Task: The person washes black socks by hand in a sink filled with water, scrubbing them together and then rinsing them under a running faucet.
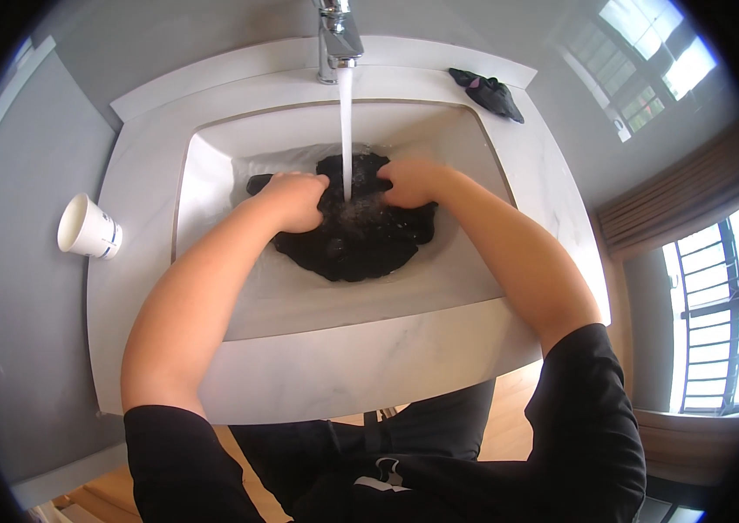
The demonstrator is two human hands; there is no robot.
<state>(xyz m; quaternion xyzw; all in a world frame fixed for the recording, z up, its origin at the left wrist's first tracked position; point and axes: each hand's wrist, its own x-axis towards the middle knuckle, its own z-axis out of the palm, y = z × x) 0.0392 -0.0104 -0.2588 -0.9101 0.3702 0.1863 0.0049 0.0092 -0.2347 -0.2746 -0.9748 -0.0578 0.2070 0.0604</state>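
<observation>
A black cloth garment (354, 248) lies wet and spread in the shallow water of the white sink (465, 148). A stream of water from the chrome faucet (340, 44) falls onto its middle, with small bubbles around the spot. My left hand (293, 199) is closed on the garment's left part, fingers curled into the fabric. On the right side, my right hand (411, 181) grips the cloth near its upper edge, with its fingertips partly hidden by fabric and water. The garment's exact kind cannot be made out.
A white paper cup (86, 228) with a blue stripe stands at the counter's left edge. A small crumpled black cloth (490, 94) lies on the back right corner of the marbled counter (369, 370). Grey walls close in behind and left; a barred window (709, 314) is at the right.
</observation>
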